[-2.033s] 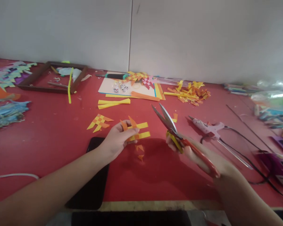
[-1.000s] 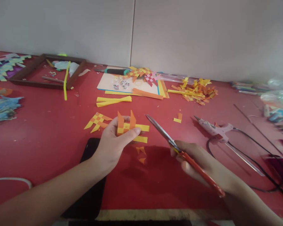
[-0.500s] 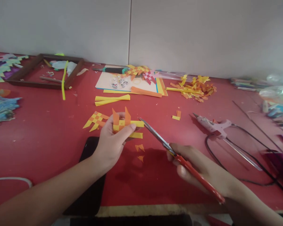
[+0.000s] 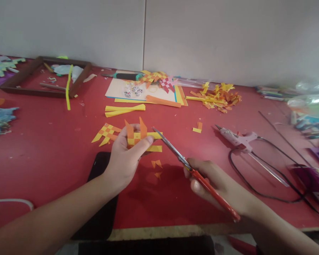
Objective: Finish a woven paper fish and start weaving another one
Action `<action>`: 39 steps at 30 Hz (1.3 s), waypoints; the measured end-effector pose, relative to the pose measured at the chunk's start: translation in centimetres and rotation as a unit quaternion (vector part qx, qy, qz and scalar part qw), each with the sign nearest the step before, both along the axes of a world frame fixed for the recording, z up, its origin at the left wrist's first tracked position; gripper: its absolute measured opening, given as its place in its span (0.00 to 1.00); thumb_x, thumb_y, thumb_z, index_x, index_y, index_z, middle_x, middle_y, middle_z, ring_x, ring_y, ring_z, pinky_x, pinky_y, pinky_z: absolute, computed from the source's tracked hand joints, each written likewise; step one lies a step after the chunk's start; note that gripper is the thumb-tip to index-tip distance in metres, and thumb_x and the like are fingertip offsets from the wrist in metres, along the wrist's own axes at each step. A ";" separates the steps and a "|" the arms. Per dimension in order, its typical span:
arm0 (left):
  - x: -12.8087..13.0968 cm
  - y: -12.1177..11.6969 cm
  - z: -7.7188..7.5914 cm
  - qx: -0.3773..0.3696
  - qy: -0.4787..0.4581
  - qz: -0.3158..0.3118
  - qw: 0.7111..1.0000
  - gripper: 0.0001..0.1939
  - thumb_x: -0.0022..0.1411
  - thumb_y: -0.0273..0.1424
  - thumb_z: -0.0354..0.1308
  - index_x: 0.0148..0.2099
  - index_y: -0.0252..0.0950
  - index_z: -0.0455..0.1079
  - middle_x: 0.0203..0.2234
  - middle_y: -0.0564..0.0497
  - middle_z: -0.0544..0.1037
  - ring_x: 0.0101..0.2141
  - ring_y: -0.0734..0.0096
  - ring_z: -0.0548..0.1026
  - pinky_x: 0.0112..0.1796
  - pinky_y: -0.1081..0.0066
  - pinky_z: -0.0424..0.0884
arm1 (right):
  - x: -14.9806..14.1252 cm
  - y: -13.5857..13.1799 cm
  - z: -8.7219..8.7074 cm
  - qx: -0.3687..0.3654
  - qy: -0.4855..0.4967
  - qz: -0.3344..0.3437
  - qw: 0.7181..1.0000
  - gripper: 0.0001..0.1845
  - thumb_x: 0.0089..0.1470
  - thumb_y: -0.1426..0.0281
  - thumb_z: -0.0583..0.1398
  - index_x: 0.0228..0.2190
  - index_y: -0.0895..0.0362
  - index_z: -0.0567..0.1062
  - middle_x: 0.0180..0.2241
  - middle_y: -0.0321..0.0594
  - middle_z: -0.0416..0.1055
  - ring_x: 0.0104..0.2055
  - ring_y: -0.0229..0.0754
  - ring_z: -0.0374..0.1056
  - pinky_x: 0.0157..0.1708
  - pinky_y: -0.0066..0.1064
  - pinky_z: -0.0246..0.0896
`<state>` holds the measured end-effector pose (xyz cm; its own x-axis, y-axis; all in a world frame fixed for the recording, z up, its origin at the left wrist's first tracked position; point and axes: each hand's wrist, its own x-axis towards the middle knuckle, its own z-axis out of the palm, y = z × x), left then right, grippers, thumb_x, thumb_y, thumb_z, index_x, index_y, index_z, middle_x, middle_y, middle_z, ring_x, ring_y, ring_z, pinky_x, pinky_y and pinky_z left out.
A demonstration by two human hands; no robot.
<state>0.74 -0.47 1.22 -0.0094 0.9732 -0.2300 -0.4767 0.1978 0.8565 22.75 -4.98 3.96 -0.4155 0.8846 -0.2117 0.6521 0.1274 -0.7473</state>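
Note:
My left hand (image 4: 127, 159) pinches a woven paper fish (image 4: 137, 136) of orange and yellow strips, thumb on top. Two pointed orange ends stand up from it, and two yellow ends stick out to the right. Red-handled scissors (image 4: 210, 190) are gripped in my right hand (image 4: 210, 180). Their blades reach the upper yellow end, near its tip. A finished-looking checkered paper fish (image 4: 106, 134) lies left of my left hand. Small orange paper offcuts (image 4: 156, 164) rest on the table below the blades.
A glue gun (image 4: 239, 139) with a looping black cord lies at right. A dark phone (image 4: 101, 170) is under my left forearm. Further back are yellow strips (image 4: 124, 110), a scrap pile (image 4: 220, 97), white sheets (image 4: 117, 88) with small beads, and a brown frame (image 4: 21, 90).
The scissors have moved slightly left, so their blades now overlap the upper yellow end. My left hand keeps its pinch on the woven fish. The view has shifted a little.

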 end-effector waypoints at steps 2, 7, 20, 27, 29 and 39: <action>0.0 0.0 0.1 -0.001 0.000 0.001 1.000 0.15 0.53 0.26 0.69 0.39 0.39 0.67 0.30 0.57 0.79 0.36 0.70 0.80 0.33 0.75 0.79 | 0.0 0.0 0.0 -0.012 0.002 0.001 1.000 0.26 0.58 0.45 0.53 0.30 0.56 0.68 0.25 0.35 0.65 0.25 0.36 0.59 0.23 0.27 0.58; 0.1 0.1 0.1 -0.002 -0.008 0.006 1.000 0.15 0.53 0.27 0.69 0.39 0.38 0.66 0.30 0.55 0.80 0.35 0.69 0.81 0.33 0.74 0.79 | 0.0 0.0 0.1 -0.018 0.004 0.006 1.000 0.27 0.58 0.43 0.52 0.29 0.55 0.67 0.25 0.36 0.65 0.26 0.37 0.61 0.24 0.28 0.59; 0.3 -0.1 -0.6 0.015 -0.006 -0.015 1.000 0.15 0.54 0.28 0.70 0.39 0.40 0.67 0.29 0.57 0.79 0.32 0.75 0.80 0.35 0.76 0.77 | 0.2 -0.1 0.0 -0.030 0.017 0.013 0.999 0.21 0.57 0.49 0.56 0.32 0.56 0.68 0.27 0.36 0.67 0.26 0.37 0.61 0.24 0.28 0.59; 0.2 -0.2 -0.5 0.015 0.011 -0.015 1.000 0.15 0.53 0.29 0.70 0.39 0.39 0.66 0.28 0.57 0.78 0.32 0.72 0.80 0.36 0.73 0.78 | 0.1 -0.2 0.3 -0.012 0.018 -0.004 1.000 0.22 0.58 0.48 0.56 0.33 0.55 0.70 0.27 0.37 0.68 0.27 0.38 0.63 0.24 0.28 0.60; 0.3 -0.2 -0.5 0.008 -0.002 -0.009 1.000 0.16 0.53 0.28 0.70 0.39 0.39 0.66 0.28 0.57 0.79 0.32 0.73 0.80 0.35 0.74 0.78 | 0.1 -0.3 0.3 -0.005 0.019 -0.006 1.000 0.22 0.58 0.48 0.56 0.34 0.55 0.71 0.27 0.37 0.67 0.28 0.39 0.64 0.24 0.28 0.61; 0.3 -0.1 -0.4 -0.001 -0.024 0.001 1.000 0.17 0.51 0.27 0.71 0.38 0.40 0.66 0.28 0.57 0.79 0.31 0.75 0.80 0.33 0.76 0.78 | 0.2 -0.1 0.1 -0.015 0.027 0.003 1.000 0.24 0.57 0.47 0.55 0.33 0.56 0.70 0.27 0.37 0.67 0.27 0.38 0.62 0.25 0.28 0.61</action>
<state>1.09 -0.61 0.81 0.0003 0.9727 -0.2319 -0.5166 0.1988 0.8328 22.93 -5.03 4.06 -0.4320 0.8759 -0.2151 0.6102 0.1082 -0.7848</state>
